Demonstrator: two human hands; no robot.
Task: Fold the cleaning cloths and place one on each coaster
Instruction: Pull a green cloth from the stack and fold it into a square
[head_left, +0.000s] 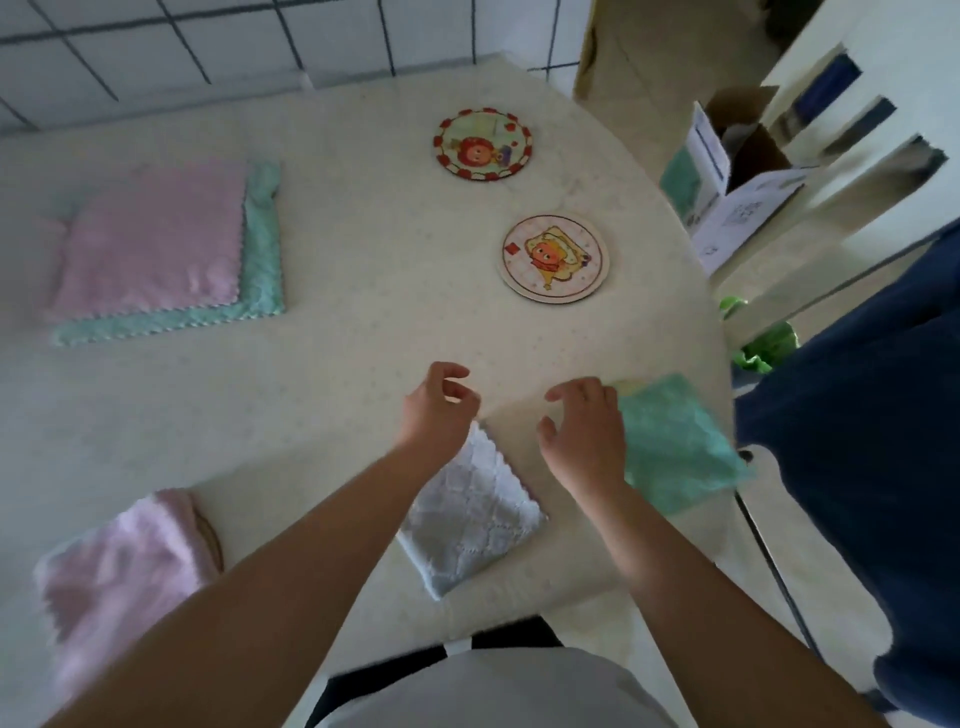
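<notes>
Both hands, left hand (439, 410) and right hand (584, 434), hover loosely curled, holding nothing. I'd watch the folded green cloth (675, 447) overhanging the counter (363, 312) edge at right: could slip off.

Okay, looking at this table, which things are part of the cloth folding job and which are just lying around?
Job: pink cloth on teal cloth, folded white cloth, folded teal cloth, folded pink cloth, red-rimmed coaster, pink coaster.
Lying about: cardboard box, green bag.

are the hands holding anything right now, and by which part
Nothing is held. The left hand and right hand hover with loosely curled fingers above the folded white cloth.
</notes>
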